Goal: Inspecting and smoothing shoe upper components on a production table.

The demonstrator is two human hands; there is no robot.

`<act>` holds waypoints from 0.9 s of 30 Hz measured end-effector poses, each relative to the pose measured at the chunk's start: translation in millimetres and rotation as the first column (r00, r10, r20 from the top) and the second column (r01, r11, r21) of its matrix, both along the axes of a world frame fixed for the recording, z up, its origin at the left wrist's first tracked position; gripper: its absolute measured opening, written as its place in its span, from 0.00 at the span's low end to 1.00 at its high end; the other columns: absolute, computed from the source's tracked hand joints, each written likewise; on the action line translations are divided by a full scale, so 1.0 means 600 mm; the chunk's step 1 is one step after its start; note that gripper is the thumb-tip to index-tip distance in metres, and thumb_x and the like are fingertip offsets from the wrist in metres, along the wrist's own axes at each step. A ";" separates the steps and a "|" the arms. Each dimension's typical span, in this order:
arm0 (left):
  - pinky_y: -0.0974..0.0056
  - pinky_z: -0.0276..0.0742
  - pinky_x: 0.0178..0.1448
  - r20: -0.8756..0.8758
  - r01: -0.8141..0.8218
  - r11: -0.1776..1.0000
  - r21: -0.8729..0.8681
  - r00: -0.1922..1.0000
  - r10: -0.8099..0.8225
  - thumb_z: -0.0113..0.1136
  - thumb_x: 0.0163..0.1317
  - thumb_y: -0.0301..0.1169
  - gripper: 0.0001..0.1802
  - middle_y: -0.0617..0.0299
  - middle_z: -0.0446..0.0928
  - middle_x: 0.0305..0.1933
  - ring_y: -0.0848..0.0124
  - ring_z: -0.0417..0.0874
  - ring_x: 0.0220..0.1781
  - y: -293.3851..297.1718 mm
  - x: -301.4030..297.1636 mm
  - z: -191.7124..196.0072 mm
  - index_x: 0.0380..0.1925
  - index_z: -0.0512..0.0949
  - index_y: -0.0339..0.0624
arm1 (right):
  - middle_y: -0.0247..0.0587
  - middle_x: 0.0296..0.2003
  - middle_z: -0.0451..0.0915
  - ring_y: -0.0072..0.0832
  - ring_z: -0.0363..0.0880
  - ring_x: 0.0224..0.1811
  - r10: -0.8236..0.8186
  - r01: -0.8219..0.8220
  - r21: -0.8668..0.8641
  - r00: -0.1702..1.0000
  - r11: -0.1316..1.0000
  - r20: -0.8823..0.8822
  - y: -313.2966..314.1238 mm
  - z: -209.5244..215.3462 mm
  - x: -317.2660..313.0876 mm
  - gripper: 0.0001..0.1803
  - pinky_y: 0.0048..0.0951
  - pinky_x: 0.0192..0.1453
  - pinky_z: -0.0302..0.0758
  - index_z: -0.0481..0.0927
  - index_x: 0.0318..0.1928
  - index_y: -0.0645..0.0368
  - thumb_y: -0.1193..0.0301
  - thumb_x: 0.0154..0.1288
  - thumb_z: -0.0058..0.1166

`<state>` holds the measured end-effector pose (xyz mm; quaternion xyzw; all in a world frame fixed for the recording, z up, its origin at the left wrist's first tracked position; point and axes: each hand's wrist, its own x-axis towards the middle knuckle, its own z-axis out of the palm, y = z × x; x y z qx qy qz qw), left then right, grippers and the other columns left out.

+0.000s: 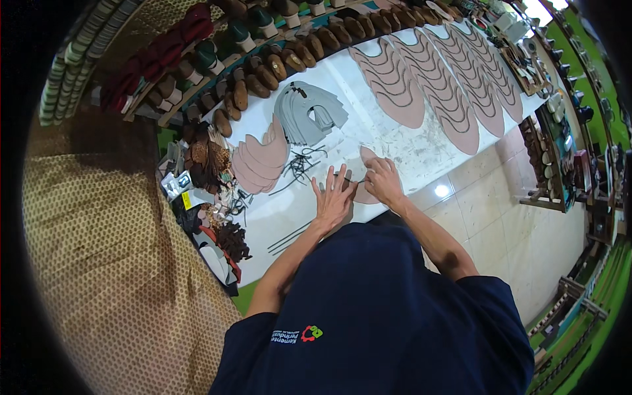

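Note:
A pink shoe-upper piece [368,195] lies at the table's near edge under my hands. A thin dark strip [356,182] runs across it between my fingers. My left hand [336,199] rests with fingers spread, its fingertips at the strip's left end. My right hand [383,181] has its fingers bent together, pinching at the strip's right end; its fingertips partly hide the strip. Left of my hands lies a tangle of dark strips [299,166], and nearer me are several straight dark strips [289,238].
Overlapping pink pieces [257,161] and a stack of grey cut pieces [306,115] lie on the white table [359,85]. Rows of pink pieces with curved dark strips [447,92] reach far right. Brown shoe lasts [339,29] line the back; scraps [230,240] clutter the left edge.

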<state>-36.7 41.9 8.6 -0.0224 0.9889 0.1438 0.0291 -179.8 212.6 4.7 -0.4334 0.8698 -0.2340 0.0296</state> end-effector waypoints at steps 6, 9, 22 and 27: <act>0.12 0.37 0.74 -0.014 -0.021 0.999 0.039 1.000 0.021 0.65 0.68 0.35 0.28 0.56 0.44 0.91 0.47 0.41 0.90 0.001 -0.001 -0.009 0.69 0.78 0.70 | 0.33 0.55 0.82 0.33 0.75 0.67 0.025 -0.025 -0.007 1.000 1.000 -0.014 -0.003 0.003 -0.004 0.04 0.53 0.79 0.64 0.89 0.30 0.55 0.70 0.56 0.64; 0.12 0.37 0.74 0.014 0.016 1.000 0.017 1.000 -0.017 0.66 0.68 0.35 0.28 0.56 0.44 0.91 0.47 0.41 0.90 0.001 -0.005 -0.005 0.68 0.79 0.68 | 0.33 0.54 0.82 0.33 0.75 0.67 0.036 -0.036 -0.010 0.999 0.999 -0.025 -0.002 -0.001 -0.007 0.04 0.53 0.78 0.65 0.89 0.30 0.55 0.70 0.56 0.64; 0.12 0.39 0.74 0.000 -0.033 0.998 0.047 0.999 0.033 0.67 0.67 0.35 0.31 0.56 0.45 0.91 0.48 0.42 0.90 0.010 -0.004 -0.003 0.70 0.77 0.68 | 0.32 0.54 0.81 0.32 0.74 0.67 0.098 -0.098 -0.001 0.994 0.995 -0.050 -0.007 -0.001 -0.017 0.05 0.48 0.77 0.66 0.90 0.31 0.56 0.71 0.56 0.63; 0.13 0.39 0.74 -0.023 0.002 1.000 -0.028 1.000 -0.003 0.67 0.66 0.34 0.31 0.57 0.46 0.90 0.48 0.43 0.90 0.014 -0.011 -0.006 0.70 0.78 0.68 | 0.32 0.54 0.81 0.31 0.74 0.67 0.135 -0.133 0.023 0.988 0.991 -0.072 -0.010 -0.004 -0.024 0.05 0.47 0.77 0.66 0.90 0.32 0.56 0.70 0.56 0.64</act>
